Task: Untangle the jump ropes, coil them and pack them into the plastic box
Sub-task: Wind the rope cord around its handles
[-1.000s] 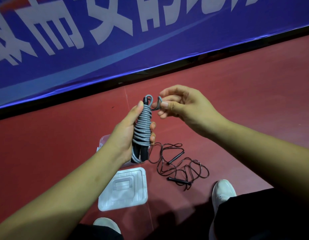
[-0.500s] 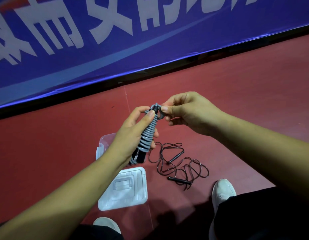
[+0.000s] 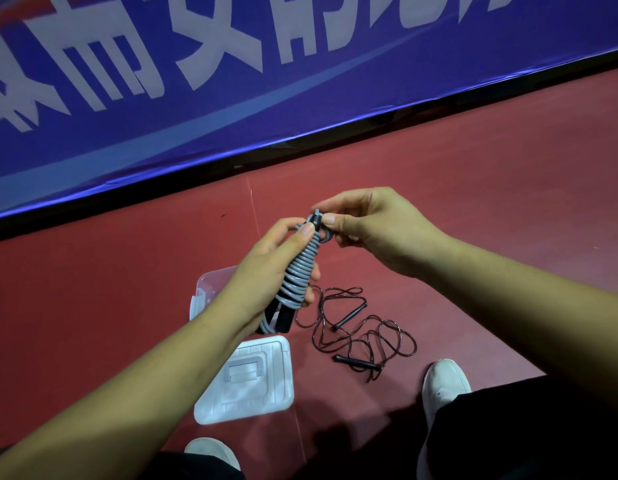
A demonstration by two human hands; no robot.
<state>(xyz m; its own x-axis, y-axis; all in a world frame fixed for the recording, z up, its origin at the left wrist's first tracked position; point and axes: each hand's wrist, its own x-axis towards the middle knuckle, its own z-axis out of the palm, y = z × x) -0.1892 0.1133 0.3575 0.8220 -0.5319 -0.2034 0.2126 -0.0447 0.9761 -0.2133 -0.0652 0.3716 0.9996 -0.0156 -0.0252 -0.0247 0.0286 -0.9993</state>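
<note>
While the left hand (image 3: 266, 275) is gripping the grey jump rope (image 3: 300, 271), fingers and thumb curling round its tight coils, the right hand (image 3: 373, 230) is pinching the rope's loose end loop (image 3: 326, 236) between thumb and forefinger at the top of the bundle. The bundle is hanging in the air above the red floor (image 3: 491, 202). Its long axis is running from the black handle ends (image 3: 283, 320) at the lower left up to the tip at the upper right, leaning towards the right hand. Behind the left wrist the clear plastic box (image 3: 210, 289) is sitting on the floor, with wrist and bundle covering most of it. The white lid (image 3: 252, 375) is lying flat just nearer the person. To the right, the thin black jump rope (image 3: 363, 334) is sprawling in loose tangles, both handles showing. One white shoe (image 3: 442, 382) is resting beside those tangles, and a second white shoe (image 3: 210, 452) is showing below the lid. Along the floor's far edge a blue banner (image 3: 231, 81) with white lettering is stretching across.
</note>
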